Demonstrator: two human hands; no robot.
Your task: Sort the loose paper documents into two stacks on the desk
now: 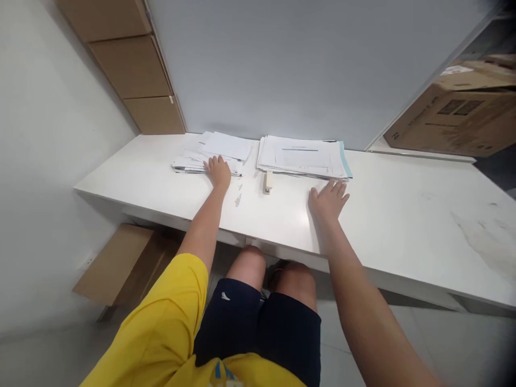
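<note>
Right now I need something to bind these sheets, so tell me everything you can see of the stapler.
The stapler is small, cream-white, apparently plastic, closed, lying flat on the white desk, its length pointing toward the wall. It sits just before the near left corner of the right paper stack; contact is unclear. It lies between the left hand and right hand, untouched by either.

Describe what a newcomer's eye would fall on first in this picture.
Two bare arms reach over a white table: the left hand rests on a loose pile of papers, and the right hand lies spread on the surface just before a neater stack. A small stapler lies between the two hands.
</note>
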